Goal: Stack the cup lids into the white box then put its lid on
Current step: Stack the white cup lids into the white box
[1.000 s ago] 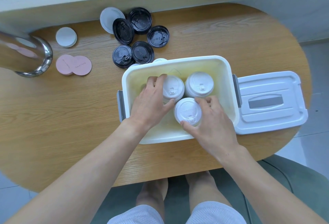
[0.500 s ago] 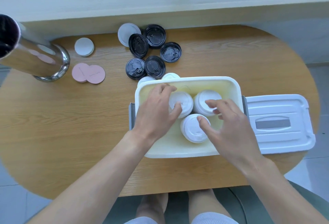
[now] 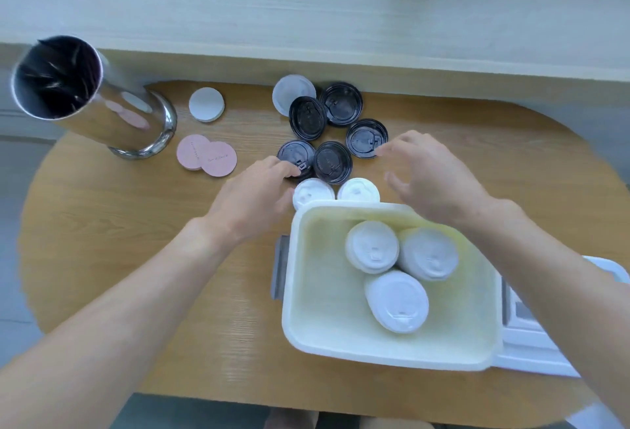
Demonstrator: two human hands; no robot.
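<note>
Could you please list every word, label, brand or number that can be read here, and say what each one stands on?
No text here can be read.
Pink round coasters: a short line of faint print on each, too small and blurred to read.
Black cup lids: raised moulded marks, not legible.
White cup lids in the white box: moulded marks only, not legible.
Metal cylinder, white round coaster: no lettering visible.

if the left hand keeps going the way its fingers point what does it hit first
Most likely the nearest black lid: the left hand points straight at it, fingertips at its near edge. Height above the table is unclear.
</note>
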